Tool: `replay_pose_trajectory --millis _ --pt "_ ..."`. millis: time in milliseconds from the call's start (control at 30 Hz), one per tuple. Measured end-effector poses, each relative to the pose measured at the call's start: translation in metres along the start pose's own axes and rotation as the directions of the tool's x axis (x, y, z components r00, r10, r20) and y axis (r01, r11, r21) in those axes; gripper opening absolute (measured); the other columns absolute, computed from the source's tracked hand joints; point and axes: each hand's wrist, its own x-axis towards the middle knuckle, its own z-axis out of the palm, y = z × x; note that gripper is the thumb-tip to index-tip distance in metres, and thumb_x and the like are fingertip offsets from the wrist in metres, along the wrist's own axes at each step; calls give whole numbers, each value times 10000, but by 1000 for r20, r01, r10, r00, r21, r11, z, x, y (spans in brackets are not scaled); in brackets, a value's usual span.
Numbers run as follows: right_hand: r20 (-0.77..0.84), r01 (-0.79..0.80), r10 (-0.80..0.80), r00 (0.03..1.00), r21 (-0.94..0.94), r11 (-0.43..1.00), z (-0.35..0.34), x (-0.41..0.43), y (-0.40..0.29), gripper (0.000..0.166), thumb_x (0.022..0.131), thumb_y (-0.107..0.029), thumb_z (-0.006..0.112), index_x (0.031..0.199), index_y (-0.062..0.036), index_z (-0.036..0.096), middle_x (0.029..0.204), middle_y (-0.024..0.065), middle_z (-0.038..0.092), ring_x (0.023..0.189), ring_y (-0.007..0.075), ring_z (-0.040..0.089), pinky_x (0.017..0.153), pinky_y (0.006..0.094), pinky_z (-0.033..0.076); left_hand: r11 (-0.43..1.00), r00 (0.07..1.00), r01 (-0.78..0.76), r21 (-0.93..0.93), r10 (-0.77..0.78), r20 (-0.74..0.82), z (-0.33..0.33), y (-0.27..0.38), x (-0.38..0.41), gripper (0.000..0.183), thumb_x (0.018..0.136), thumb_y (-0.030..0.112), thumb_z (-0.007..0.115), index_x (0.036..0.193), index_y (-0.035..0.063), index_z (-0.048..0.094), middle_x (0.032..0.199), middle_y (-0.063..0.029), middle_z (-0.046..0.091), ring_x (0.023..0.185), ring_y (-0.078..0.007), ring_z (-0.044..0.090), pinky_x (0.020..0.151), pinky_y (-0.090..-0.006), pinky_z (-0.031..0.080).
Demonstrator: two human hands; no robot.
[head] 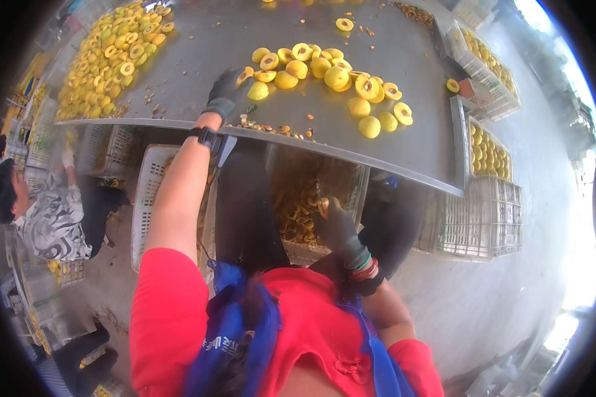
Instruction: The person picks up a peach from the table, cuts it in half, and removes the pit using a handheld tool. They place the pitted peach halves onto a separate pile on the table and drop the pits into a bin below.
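My left hand (225, 92), in a dark glove, reaches over the steel table. Its fingers are on a yellow peach half (245, 76) at the left end of a loose group of peaches (298, 68). Some of these halves show brown hollows; others lie skin side up. Below the table edge, my right hand (341, 233), also gloved, grips a slim metal hand tool (319, 188) pointing away from me. A small tan piece (324, 204) shows by its fingers; I cannot tell whether it belongs to the tool. Beneath is a crate (359, 196) of brownish scraps (298, 221).
Peach pits (273, 129) lie along the table's near rim (328, 149). A large heap of peach halves (114, 59) covers the table's left. White crates (141, 198) stand by my legs, and peach-filled crates (490, 149) stand right. Another person (54, 213) sits at left.
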Motion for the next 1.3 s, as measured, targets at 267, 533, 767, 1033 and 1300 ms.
replay_pose_trajectory --millis 267,533,767,1033,1300 --pt "11 -71 72 997 -36 997 18 3 36 287 759 -167 590 947 -24 427 663 249 560 649 442 547 526 499 427 905 779 265 334 -405 479 38 21 77 587 768 536 510 1184 121 509 1150 -109 560 1065 -265 527 897 -378 405" --pt "49 -59 57 997 45 997 18 11 26 353 773 -222 613 997 -29 421 628 239 553 600 432 542 496 487 413 968 932 -233 90 196 305 43 64 19 540 685 443 650 1113 138 523 1081 -91 580 1038 -273 524 916 -384 358" --pt "19 44 -46 999 67 997 -2 7 3 347 776 -219 610 1012 -44 425 676 198 577 598 397 561 485 467 418 713 921 -68 -698 314 231 101 53 12 369 750 318 622 1005 108 456 938 -105 606 893 -302 577 798 -406 420" --pt "-321 113 -87 943 65 991 -50 20 -24 236 746 -88 610 910 -30 450 674 196 576 645 388 583 502 414 464 547 933 -63 -835 330 145 -27 175 -85 380 783 238 638 1076 38 503 913 -89 593 877 -173 589 773 -285 464" --pt "-302 124 -145 942 -87 988 -54 4 -49 194 759 -72 590 892 -26 456 699 200 571 645 381 582 504 401 460 700 888 -404 -589 456 -67 -39 193 -153 244 808 108 547 1026 -3 540 998 -126 573 902 -238 560 819 -312 440"
